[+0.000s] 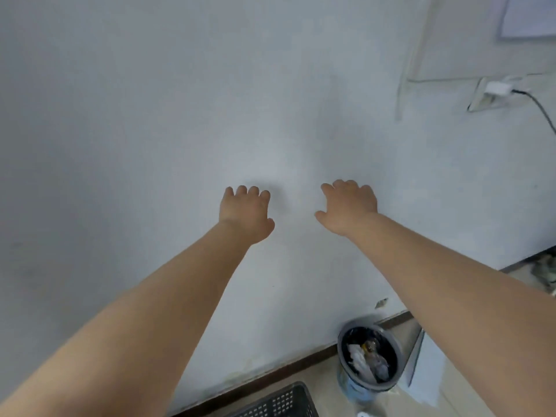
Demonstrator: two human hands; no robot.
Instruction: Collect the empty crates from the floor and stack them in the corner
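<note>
Both my arms stretch out in front of a plain white wall. My left hand and my right hand hang side by side at mid-frame, palms down, fingers loosely curled and apart, holding nothing. A dark perforated plastic crate shows only by one corner at the bottom edge, on the floor against the wall, well below both hands. The remainder of the crate is out of frame.
A grey waste bin full of rubbish stands on the floor by the wall, right of the crate. A white box or panel sits beside it. A wall socket with a plugged cable is at the upper right.
</note>
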